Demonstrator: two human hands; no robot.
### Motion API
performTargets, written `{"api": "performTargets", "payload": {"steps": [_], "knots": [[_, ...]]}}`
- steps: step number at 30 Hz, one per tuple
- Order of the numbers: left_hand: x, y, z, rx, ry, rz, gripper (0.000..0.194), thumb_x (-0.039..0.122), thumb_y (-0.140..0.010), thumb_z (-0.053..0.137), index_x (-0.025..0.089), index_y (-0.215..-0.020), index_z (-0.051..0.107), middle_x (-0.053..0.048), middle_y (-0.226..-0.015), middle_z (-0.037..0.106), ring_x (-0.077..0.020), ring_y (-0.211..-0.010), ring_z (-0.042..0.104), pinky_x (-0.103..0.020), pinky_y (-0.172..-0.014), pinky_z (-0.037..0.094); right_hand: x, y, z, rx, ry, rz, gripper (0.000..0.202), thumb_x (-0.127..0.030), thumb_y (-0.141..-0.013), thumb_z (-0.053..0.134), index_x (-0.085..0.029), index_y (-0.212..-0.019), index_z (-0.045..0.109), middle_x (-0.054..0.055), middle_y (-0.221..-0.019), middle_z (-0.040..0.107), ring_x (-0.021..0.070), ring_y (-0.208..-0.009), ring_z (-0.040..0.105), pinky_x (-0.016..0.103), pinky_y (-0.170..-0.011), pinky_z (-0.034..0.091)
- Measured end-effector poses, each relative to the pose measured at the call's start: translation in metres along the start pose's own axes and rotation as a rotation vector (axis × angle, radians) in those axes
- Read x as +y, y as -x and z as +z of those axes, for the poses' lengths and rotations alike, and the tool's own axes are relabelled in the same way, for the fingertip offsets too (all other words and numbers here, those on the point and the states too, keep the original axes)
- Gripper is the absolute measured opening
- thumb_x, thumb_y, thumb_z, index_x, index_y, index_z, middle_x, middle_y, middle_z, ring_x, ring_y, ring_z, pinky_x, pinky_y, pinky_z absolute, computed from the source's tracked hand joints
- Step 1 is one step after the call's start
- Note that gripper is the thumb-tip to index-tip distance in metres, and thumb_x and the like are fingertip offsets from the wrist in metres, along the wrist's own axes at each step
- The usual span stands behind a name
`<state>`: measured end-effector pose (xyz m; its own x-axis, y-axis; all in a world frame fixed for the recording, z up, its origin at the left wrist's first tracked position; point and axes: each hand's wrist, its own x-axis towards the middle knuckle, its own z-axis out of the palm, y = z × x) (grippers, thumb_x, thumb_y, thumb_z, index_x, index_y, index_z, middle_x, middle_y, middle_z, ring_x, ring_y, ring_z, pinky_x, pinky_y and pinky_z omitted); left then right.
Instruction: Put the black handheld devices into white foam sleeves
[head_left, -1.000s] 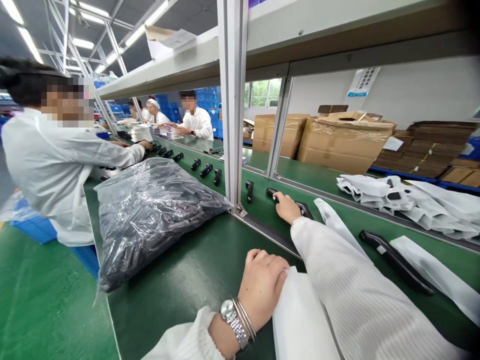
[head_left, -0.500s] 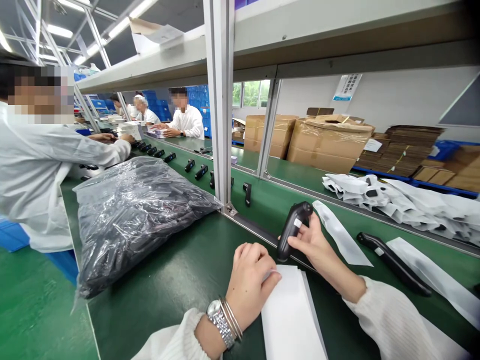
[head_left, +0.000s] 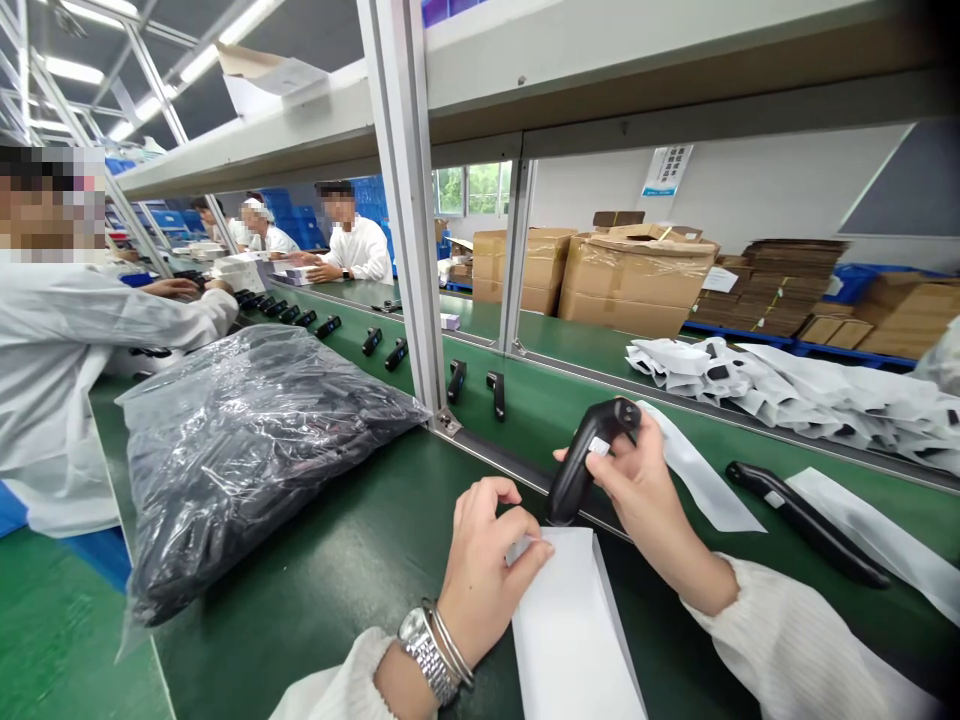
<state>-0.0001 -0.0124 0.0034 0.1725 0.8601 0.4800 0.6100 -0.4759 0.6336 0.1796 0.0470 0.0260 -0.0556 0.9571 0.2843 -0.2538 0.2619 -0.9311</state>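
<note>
Green counter (head_left: 337, 560), cartons (head_left: 630, 288) at 1 o'clock; your right hand (head_left: 641, 485) closed round black device (head_left: 576, 470), left hand (head_left: 484, 570) curled, pinching white pouch (head_left: 574, 630) edge.

Tilted, bent black device (head_left: 576, 468) beside flat white sleeve (head_left: 571, 625)

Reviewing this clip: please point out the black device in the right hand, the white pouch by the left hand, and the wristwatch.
Black device (head_left: 574, 475): head view, on its handle.
White pouch (head_left: 568, 625): head view, on its upper face.
Wristwatch (head_left: 413, 626): head view, on its dial.
</note>
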Motion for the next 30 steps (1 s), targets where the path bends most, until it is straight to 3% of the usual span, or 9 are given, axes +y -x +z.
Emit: {"api": "performTargets", "payload": {"steps": [9,13,14,16,19,21,24,28,30], "knots": [[0.001,0.0,-0.001,-0.027,0.058,0.018,0.011,0.013,-0.081,0.065,0.021,-0.076,0.06,-0.005,-0.106,0.05,-0.0239,-0.105,0.05,-0.041,-0.093,0.042,0.014,0.013,0.007,-0.148,0.044,0.074,0.07,-0.038,-0.083,0.067,-0.043,-0.136,0.023,0.004,-0.119,0.052,0.0193,-0.087,0.067,0.038,-0.078,0.057],[0.003,0.001,-0.004,0.025,0.163,0.016,0.009,0.016,-0.086,0.058,0.021,-0.079,0.059,-0.006,-0.11,0.047,-0.023,-0.107,0.048,-0.039,-0.095,0.042,0.02,0.022,0.011,-0.296,0.254,0.02,0.03,-0.044,-0.095,0.048,-0.032,-0.122,0.053,0.006,-0.124,0.053,0.0223,-0.113,0.056,0.035,-0.092,0.048],[0.003,0.001,-0.005,0.053,0.195,0.003,0.009,0.017,-0.087,0.057,0.021,-0.079,0.058,-0.006,-0.109,0.046,-0.0226,-0.107,0.048,-0.038,-0.094,0.043,0.02,0.025,0.012,-0.354,0.3,0.008,0.03,-0.046,-0.097,0.043,-0.028,-0.113,0.061,0.007,-0.125,0.053,0.0231,-0.116,0.053,0.035,-0.095,0.046],[0.002,-0.001,-0.006,0.11,0.258,-0.05,0.011,0.02,-0.089,0.054,0.021,-0.079,0.057,-0.005,-0.106,0.046,-0.0215,-0.105,0.048,-0.036,-0.093,0.043,0.019,0.032,0.016,-0.495,0.327,0.03,0.036,-0.049,-0.096,0.044,-0.023,-0.097,0.068,0.008,-0.118,0.057,0.024,-0.11,0.055,0.035,-0.092,0.045],[-0.001,-0.005,-0.006,0.146,0.319,-0.164,0.011,0.02,-0.089,0.055,0.02,-0.078,0.057,-0.004,-0.1,0.046,-0.0198,-0.1,0.051,-0.033,-0.089,0.044,0.017,0.038,0.022,-0.619,0.244,0.193,0.036,-0.053,-0.087,0.058,-0.018,-0.082,0.067,0.005,-0.086,0.063,0.0206,-0.082,0.06,0.033,-0.075,0.049],[-0.005,-0.009,-0.006,0.131,0.32,-0.201,0.013,0.022,-0.089,0.055,0.02,-0.077,0.056,-0.003,-0.097,0.048,-0.0189,-0.096,0.052,-0.033,-0.088,0.044,0.013,0.034,0.021,-0.515,0.188,0.294,0.035,-0.053,-0.084,0.062,-0.018,-0.08,0.065,0.002,-0.076,0.064,0.0185,-0.071,0.06,0.031,-0.067,0.048],[-0.013,-0.012,-0.008,0.054,0.202,-0.205,0.015,0.024,-0.09,0.054,0.02,-0.075,0.055,-0.001,-0.09,0.052,-0.0183,-0.09,0.053,-0.034,-0.084,0.043,0.004,0.01,0.004,-0.17,0.133,0.304,0.032,-0.052,-0.085,0.061,-0.02,-0.086,0.061,0.003,-0.078,0.067,0.018,-0.068,0.061,0.029,-0.062,0.048],[-0.018,-0.011,-0.011,-0.164,-0.076,-0.273,0.017,0.032,-0.083,0.063,0.02,-0.073,0.056,0.0,-0.083,0.054,-0.0198,-0.084,0.052,-0.035,-0.08,0.039,-0.001,-0.045,-0.046,0.258,0.274,0.059,0.029,-0.05,-0.082,0.06,-0.023,-0.092,0.06,0.001,-0.079,0.063,0.0184,-0.07,0.058,0.031,-0.065,0.048],[-0.017,-0.01,-0.011,-0.263,-0.15,-0.301,0.018,0.031,-0.077,0.068,0.02,-0.071,0.056,0.001,-0.08,0.055,-0.0198,-0.082,0.052,-0.035,-0.079,0.037,0.001,-0.072,-0.074,0.366,0.471,-0.065,0.024,-0.047,-0.083,0.057,-0.023,-0.085,0.061,0.0,-0.076,0.059,0.0189,-0.071,0.055,0.033,-0.07,0.048]]}}
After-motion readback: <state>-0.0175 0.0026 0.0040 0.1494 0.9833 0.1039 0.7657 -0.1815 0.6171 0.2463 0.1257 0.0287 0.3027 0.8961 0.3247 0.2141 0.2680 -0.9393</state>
